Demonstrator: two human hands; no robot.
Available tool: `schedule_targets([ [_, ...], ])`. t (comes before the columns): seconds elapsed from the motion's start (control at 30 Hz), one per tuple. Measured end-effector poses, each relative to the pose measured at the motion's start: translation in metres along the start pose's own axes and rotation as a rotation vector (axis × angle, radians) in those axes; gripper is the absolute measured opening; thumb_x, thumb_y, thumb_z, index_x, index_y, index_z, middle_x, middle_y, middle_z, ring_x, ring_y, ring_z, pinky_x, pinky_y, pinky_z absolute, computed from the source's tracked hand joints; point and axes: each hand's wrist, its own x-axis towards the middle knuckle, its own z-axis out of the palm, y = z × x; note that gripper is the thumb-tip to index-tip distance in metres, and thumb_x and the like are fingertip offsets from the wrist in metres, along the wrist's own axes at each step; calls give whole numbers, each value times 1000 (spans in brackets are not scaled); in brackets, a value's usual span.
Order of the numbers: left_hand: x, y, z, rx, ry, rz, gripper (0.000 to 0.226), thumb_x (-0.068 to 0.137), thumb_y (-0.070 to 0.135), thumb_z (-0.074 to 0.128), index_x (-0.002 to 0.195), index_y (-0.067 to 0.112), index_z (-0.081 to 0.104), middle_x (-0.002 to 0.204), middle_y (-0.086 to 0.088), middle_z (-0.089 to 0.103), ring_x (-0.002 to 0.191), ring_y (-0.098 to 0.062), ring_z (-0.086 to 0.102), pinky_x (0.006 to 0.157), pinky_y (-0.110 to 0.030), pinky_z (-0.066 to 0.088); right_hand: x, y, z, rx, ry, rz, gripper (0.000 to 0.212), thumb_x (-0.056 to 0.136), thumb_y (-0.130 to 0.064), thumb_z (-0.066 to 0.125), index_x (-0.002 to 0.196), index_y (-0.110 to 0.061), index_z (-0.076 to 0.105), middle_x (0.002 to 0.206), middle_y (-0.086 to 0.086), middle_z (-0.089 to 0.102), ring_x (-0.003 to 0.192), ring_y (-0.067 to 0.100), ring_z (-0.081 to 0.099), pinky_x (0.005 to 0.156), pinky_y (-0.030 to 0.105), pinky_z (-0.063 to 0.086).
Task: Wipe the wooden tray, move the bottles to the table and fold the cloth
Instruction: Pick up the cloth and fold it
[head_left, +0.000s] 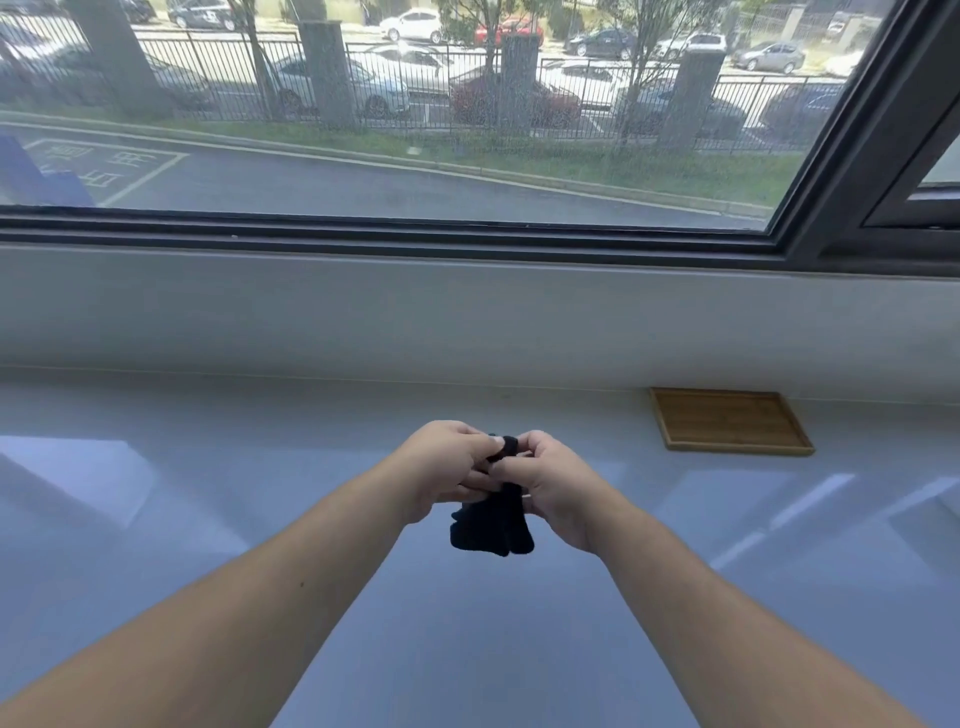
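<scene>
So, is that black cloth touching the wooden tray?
Apart. The head view shows the cloth pinched by the left hand and right hand, with bare table between it and the wooden tray.

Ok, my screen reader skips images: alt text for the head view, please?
The left hand and right hand grip a bunched black cloth over a glossy pale table. A rectangular wooden tray lies far right, below a window.
</scene>
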Motion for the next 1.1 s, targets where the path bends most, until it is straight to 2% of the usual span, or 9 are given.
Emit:
schedule_targets([
  [0.07,2,-2,-3,-53,-68,25,18,103,22,64,114,11,70,96,-4,82,86,-18,79,83,-36,62,2,3,-2,-105,85,-12,47,73,-15,81,112,-8,57,108,16,75,93,27,76,87,43,62],
  [0.2,6,-17,-13,1,20,120,20,94,29,69,109,16,74,104,-2,81,84,-14,76,84,-40,59,5,4,-7,-122,227,-31,25,88,4,52,108,-8,63,96,13,71,71,23,70,64,39,53],
  [0.3,11,-36,-28,42,106,81,35,88,18,72,121,25,65,123,1,70,107,-14,68,93,-46,55,3,-2,-12,5,161,-22,24,90,4,50,103,-8,65,89,15,68,72,31,65,66,41,45],
  [0.37,14,-49,-36,3,-39,-22,57,78,24,78,132,31,61,134,8,66,126,-12,58,106,-49,43,3,-6,-17,99,69,-30,25,92,5,48,106,-7,65,94,18,68,82,32,63,68,39,47],
  [0.43,15,-58,-38,-50,-237,-76,56,74,34,80,128,35,69,134,10,71,132,-11,57,111,-48,35,4,-8,-22,212,1,-41,25,96,3,47,111,-7,64,100,18,69,88,32,66,71,39,52],
  [0.5,19,-62,-33,-109,-319,-36,44,83,34,77,127,29,73,130,2,74,126,-16,65,108,-44,42,7,-5,-26,331,13,-21,23,100,-4,48,116,-8,63,107,17,71,94,32,68,76,42,56],
  [0.7,37,-79,-6,-114,-40,0,21,100,22,64,119,18,71,107,-5,81,97,-24,77,78,-35,60,19,50,-31,171,23,215,38,101,-14,60,133,-33,57,129,10,73,115,38,72,96,62,58],
  [0.9,62,-115,-4,81,145,-98,11,100,31,64,110,26,68,105,-1,78,94,-22,76,74,-36,62,51,96,-30,49,164,321,54,93,-4,63,135,-36,53,117,6,76,93,30,80,76,45,65],
  [1.1,105,-139,-10,-191,87,-201,29,97,12,72,125,10,62,115,-12,77,92,-26,79,74,-37,65,102,115,-34,-35,283,228,59,92,-1,59,138,-35,47,114,7,71,91,26,77,65,39,65],
])
